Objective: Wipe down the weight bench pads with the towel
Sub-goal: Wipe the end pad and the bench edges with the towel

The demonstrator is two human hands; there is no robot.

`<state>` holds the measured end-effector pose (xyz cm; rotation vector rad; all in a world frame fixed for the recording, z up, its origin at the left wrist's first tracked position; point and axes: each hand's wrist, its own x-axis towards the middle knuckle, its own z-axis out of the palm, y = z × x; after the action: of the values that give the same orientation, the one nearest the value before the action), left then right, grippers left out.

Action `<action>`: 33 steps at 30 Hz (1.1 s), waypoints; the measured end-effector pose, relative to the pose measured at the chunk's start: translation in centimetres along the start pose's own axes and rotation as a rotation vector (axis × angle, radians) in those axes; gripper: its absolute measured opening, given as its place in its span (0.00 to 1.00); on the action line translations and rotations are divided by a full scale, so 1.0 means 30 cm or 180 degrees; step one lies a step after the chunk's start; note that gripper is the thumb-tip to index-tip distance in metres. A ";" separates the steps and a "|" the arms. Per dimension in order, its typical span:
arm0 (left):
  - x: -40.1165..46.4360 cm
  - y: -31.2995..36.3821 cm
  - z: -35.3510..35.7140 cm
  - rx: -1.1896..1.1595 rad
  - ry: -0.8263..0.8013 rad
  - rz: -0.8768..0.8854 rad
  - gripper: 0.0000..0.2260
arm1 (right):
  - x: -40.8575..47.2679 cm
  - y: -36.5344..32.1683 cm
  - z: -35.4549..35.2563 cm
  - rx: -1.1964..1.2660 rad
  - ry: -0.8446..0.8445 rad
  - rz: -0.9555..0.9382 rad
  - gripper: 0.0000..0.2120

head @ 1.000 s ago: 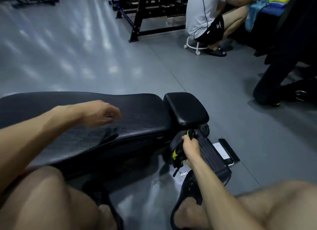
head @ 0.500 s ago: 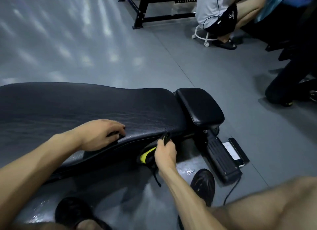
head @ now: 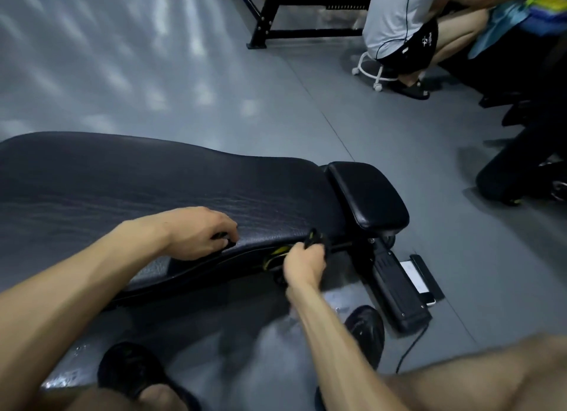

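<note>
The black weight bench lies across the view, with a long back pad (head: pixel 153 189) and a small seat pad (head: pixel 368 196) at its right end. My left hand (head: pixel 196 232) rests on the long pad's near edge, fingers curled over something small and dark that I cannot make out. My right hand (head: pixel 303 265) is closed on a black-and-yellow towel (head: pixel 276 255), bunched against the pad's near edge just left of the seat pad. Much of the towel is hidden by my hand and the pad's underside.
The bench's black foot bar (head: pixel 395 288) sticks out toward me, with a phone (head: pixel 426 275) and a cable (head: pixel 408 352) beside it on the grey floor. My shoes (head: pixel 365 327) are below the bench. A person (head: pixel 399 18) sits on a wheeled stool (head: pixel 371 70) near a black rack (head: pixel 276 18).
My right hand carried the towel from the foot bar leftward up to the long pad's near edge. My left hand dropped from above the pad onto its edge. The view tilted down and left.
</note>
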<state>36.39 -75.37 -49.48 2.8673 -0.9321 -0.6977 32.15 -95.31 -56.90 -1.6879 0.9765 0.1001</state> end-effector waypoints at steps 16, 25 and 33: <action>-0.095 -0.035 -0.039 -0.0400 -0.0102 -0.0440 0.12 | 0.100 0.050 -0.208 0.0806 0.0326 -0.0992 0.24; -0.114 -0.056 -0.032 -0.0480 -0.0034 -0.0371 0.13 | 0.038 0.218 -0.053 -0.2251 -0.1091 -0.3873 0.54; -0.109 -0.061 -0.042 -0.0510 -0.0011 -0.0363 0.13 | 0.121 0.063 -0.136 -0.2802 -0.0692 -0.4673 0.46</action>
<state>35.58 -72.11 -47.37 2.7948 -0.6831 -0.7498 31.66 -100.76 -58.76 -2.7135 -0.7553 -0.3020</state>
